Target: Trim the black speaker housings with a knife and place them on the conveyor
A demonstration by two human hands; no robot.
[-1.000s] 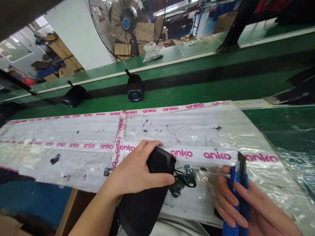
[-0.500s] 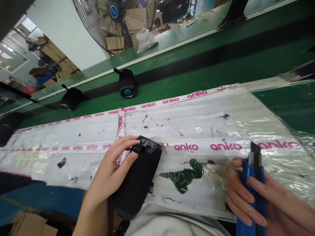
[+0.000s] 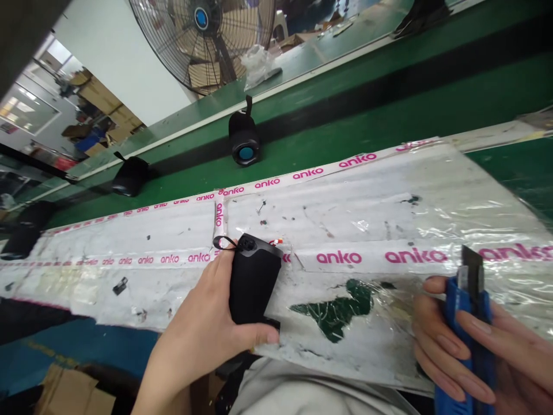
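Observation:
My left hand [image 3: 211, 311] is wrapped round a black portable speaker [image 3: 254, 282] near the front edge of the covered bench. A strap loop [image 3: 225, 242] sticks out to the left at the speaker's top, and my thumb lies across its lower end. On the right, my right hand [image 3: 466, 340] grips a blue utility knife [image 3: 464, 311], its dark blade [image 3: 472, 268] out and pointing away from me. The fingers on the speaker's far side are partly hidden.
White sheeting [image 3: 302, 213] with pink-lettered tape covers the bench, with a torn green patch [image 3: 341, 311]. Beyond it, a green conveyor belt [image 3: 345, 115] carries another black speaker [image 3: 244, 138] and a further one [image 3: 131, 174]. A large fan [image 3: 203, 46] stands behind.
My left hand has shifted its grip from the speaker's top to its side and lower end, turning it so the strap shows. The nearest belt speaker has moved right. The knife stays held.

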